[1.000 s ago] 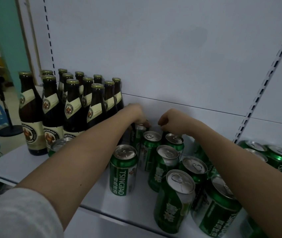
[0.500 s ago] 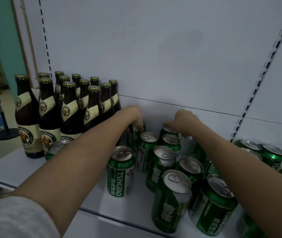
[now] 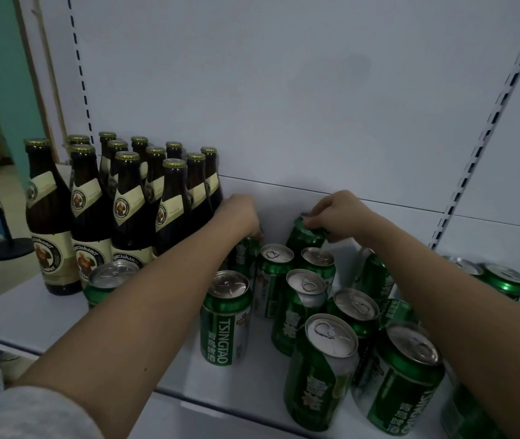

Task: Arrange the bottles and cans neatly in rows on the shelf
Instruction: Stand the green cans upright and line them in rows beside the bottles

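Several brown beer bottles (image 3: 128,210) with gold caps stand in rows at the back left of the white shelf (image 3: 30,312). Green Tsingtao cans (image 3: 225,315) stand in loose rows in the middle and right. My left hand (image 3: 241,213) reaches to the back and grips the top of a green can (image 3: 242,253) beside the bottles. My right hand (image 3: 336,215) grips the top of another green can (image 3: 303,236) at the back, which sits tilted and higher than its neighbours. Both forearms cross the front cans.
One can (image 3: 106,280) stands in front of the bottles at the left. More cans (image 3: 502,280) sit at the far right by the slotted upright (image 3: 461,191). The white back panel is close behind my hands. A stand and blue stool are on the floor at left.
My right hand has moved right and up, taking its can with it so that it now tilts above the others. My left hand has stayed on its can by the bottles.
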